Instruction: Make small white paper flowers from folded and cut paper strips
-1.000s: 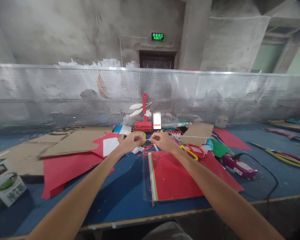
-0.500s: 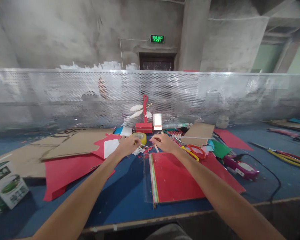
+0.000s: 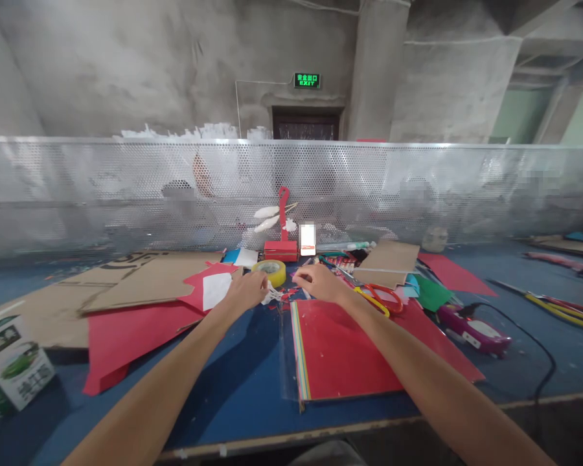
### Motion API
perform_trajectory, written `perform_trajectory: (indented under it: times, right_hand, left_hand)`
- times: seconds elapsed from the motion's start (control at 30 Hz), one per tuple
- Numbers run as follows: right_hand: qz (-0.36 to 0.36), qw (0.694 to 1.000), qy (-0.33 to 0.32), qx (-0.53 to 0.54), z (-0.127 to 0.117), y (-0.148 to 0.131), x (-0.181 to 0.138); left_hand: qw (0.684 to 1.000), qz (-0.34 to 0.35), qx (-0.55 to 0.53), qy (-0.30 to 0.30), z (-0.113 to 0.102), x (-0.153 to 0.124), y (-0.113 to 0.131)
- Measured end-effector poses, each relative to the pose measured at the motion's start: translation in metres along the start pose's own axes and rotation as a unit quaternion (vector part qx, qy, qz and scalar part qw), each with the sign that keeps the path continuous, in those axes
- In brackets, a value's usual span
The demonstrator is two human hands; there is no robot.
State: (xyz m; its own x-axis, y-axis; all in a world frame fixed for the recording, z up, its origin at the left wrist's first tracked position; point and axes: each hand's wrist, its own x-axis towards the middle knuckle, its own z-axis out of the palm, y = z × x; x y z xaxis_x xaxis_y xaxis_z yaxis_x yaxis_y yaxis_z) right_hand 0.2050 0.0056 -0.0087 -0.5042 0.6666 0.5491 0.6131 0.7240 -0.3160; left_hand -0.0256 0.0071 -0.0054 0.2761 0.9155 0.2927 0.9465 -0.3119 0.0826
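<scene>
My left hand [image 3: 247, 289] has let go of the yellow tape roll [image 3: 271, 270], now lying flat on the bench [image 3: 233, 382] just beyond my knuckles. Both hands have sunk to the white paper scrap [image 3: 273, 296] on my side of the roll. My left fingers curl against it and my right hand [image 3: 318, 283] curls just right of it; whether either pinches anything I cannot tell. Nearer than the roll, bare blue bench runs to the front edge, with the red paper pack [image 3: 340, 346] to the right. Behind the roll the perforated screen [image 3: 126, 188] closes the far side.
</scene>
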Motion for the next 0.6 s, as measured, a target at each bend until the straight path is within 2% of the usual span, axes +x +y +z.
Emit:
perform_trajectory:
  times: [0.43,0.6]
  right_hand:
    - [0.002,1.000,-0.009,0.003,-0.0022,-0.0021,-0.0023]
    - [-0.004,1.000,-0.015,-0.010,-0.0023,-0.0017,-0.0022]
  left_hand:
    - [0.999,-0.031,-0.002,0.015,0.0026,-0.0014,0.0033]
    - [1.000,-0.002,-0.021,0.013,-0.0014,0.0004,0.0046]
